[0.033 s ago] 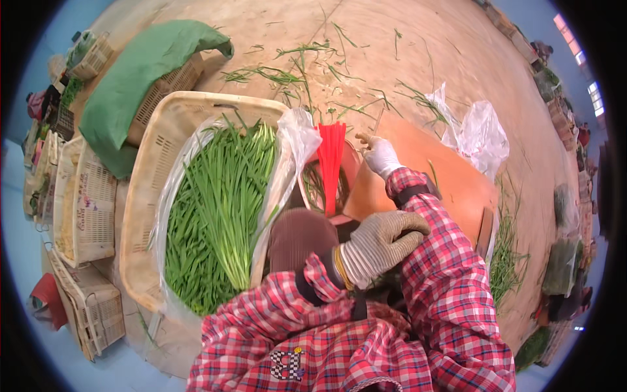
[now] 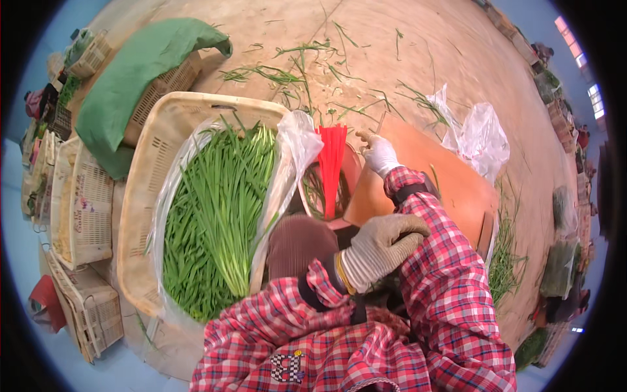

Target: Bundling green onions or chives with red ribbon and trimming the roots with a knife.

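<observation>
My left hand [image 2: 385, 251], in a striped grey-tan knit glove, is curled closed in front of my body. Its bent fingers lie against or just beside my right sleeve, and what they hold, if anything, is hidden. Farther out, my right hand [image 2: 381, 155] wears a white glove with tan fingertips. It reaches over the left edge of an orange-brown board [image 2: 418, 163], a finger stretched toward a bunch of red strips [image 2: 332, 163]. No object shows in it. The strips stand upright by a reddish container. At the left, a cream plastic crate [image 2: 145, 196] lined with clear plastic holds long green stalks [image 2: 219, 209].
A green cloth [image 2: 140, 85] drapes over a crate at the far left, with more cream crates [image 2: 91, 202] below it. Crumpled clear plastic [image 2: 483, 140] lies past the board. Loose green stalks [image 2: 281, 74] litter the floor. Crates and bundles line the right side.
</observation>
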